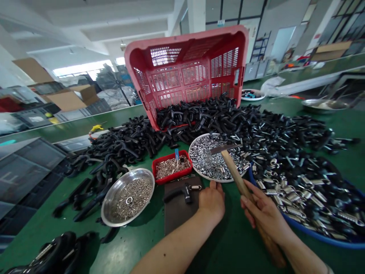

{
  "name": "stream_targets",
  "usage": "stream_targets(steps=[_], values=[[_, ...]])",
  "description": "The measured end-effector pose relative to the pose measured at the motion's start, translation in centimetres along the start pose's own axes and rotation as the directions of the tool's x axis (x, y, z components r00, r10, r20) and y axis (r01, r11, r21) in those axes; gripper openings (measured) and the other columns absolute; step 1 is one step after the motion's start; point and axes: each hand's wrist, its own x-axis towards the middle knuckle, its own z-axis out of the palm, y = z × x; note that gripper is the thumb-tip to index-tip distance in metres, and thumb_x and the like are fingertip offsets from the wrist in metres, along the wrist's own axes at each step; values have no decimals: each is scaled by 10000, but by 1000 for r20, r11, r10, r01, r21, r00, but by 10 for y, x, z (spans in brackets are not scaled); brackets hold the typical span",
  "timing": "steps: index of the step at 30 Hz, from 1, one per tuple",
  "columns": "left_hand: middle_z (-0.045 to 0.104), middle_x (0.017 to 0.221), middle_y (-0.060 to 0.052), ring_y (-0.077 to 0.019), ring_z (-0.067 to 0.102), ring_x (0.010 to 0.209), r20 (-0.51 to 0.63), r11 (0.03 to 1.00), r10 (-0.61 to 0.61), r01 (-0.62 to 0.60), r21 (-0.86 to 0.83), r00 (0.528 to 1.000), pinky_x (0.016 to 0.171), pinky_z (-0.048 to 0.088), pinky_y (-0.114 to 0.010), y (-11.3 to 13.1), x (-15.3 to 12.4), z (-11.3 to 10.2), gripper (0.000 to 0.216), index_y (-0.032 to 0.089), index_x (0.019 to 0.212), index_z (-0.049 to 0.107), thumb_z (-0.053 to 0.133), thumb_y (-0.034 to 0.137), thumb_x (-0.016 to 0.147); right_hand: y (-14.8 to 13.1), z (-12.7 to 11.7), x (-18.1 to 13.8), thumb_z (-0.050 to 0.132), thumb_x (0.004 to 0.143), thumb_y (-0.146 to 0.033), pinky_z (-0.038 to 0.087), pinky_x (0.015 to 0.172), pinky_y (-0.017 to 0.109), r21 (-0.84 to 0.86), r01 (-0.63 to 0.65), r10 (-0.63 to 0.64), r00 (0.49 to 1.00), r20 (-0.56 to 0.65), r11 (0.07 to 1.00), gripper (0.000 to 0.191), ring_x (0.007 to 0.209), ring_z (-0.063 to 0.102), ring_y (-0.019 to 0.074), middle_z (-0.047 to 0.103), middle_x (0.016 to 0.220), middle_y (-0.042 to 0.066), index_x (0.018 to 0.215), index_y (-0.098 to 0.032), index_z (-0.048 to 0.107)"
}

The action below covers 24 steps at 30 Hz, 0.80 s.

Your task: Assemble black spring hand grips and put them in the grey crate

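Hands sat at the near edge of the green table (128, 243), both belonging to the person wearing the camera. We noted the right hand (262, 213) clenched around the shaft of a wooden-handled steel hammer (235, 173). The hammer slanted up and away, and its head hung over a round steel dish of silvery washers (208, 161). The left hand (211, 201) lay knuckles-up just beside that dish, against the right side of a dark grey flat slab (178, 209). Its fingers curled under, so we could not tell whether they pinched anything. On the slab's far end lay a black plastic T-shaped piece with a small coil spring (184, 191), just left of the left hand.

Beyond the slab stood a red rectangular plastic tray of thin metal pins (171, 167). To its left was a round steel bowl of tiny silvery parts (128, 196). Towards the far edge, a red perforated plastic crate (188, 72) lay tipped on its side. A heap of black plastic handles (228, 118) spread out from it across the table. Near the right edge, a blue-rimmed tub (313, 233) held black pieces fitted with springs.
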Motion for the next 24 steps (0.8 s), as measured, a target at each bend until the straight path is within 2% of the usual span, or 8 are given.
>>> stream_targets(steps=[2,4,7,12,15,17,20,24], values=[[526,1065,-87,-229,592,796,-11,998,63,-63,-7,998,622,492,-341,-6,-2,-3,326,194,1100,532,399,328,834,0,0,-1,528,782,-425,380,313,208,-1,-2,2,1000,0,1000,620,380,430,63,491,677,-46,1314,-254,260],[537,1055,-53,-207,578,843,-37,980,193,-194,-31,980,680,489,-324,-16,-6,-6,299,233,1055,562,417,362,827,1,0,-1,532,775,-435,369,304,206,0,-2,2,1000,-1,1000,632,368,425,59,493,678,-45,1313,-247,260],[509,1168,-10,-188,542,949,-85,941,323,-329,-75,943,785,470,-312,-29,-13,-8,278,258,1006,587,419,387,827,3,-1,-1,543,759,-451,360,294,205,-5,-3,3,1000,-14,1000,656,359,419,57,495,675,-44,1314,-239,264],[511,1221,-61,-239,495,1012,-133,970,232,-240,-47,964,858,439,-357,-24,-16,-2,485,174,1237,431,451,389,803,6,-3,1,555,741,-468,371,291,210,-6,-15,15,1000,-15,1000,692,360,423,63,495,655,-47,1322,-233,263],[488,1244,-90,-273,482,1009,-148,982,188,-190,-4,971,820,450,-389,-10,-15,5,563,150,1270,394,477,418,782,6,-2,1,542,754,-461,375,299,210,-8,-20,20,1000,10,1000,682,367,431,65,499,660,-44,1325,-230,250],[478,1247,-90,-282,500,978,-145,988,156,-154,24,977,763,465,-401,-2,-13,8,552,192,1278,386,476,423,784,6,-2,1,538,758,-456,376,302,209,-18,-16,16,1000,10,1000,672,365,430,63,498,662,-45,1322,-227,253],[503,1204,-76,-256,552,888,-91,991,130,-126,46,987,680,477,-366,2,-10,10,406,261,1203,465,443,387,819,6,-1,0,540,755,-455,379,304,208,-26,-16,16,1000,0,1000,670,369,430,63,496,662,-47,1319,-227,259],[576,1055,-67,-204,579,821,-27,980,195,-194,37,980,657,466,-296,-1,-8,5,287,199,1034,573,339,200,867,7,-3,-1,541,748,-466,378,303,206,-27,-36,36,999,11,999,689,378,429,64,501,669,-45,1327,-232,249]])
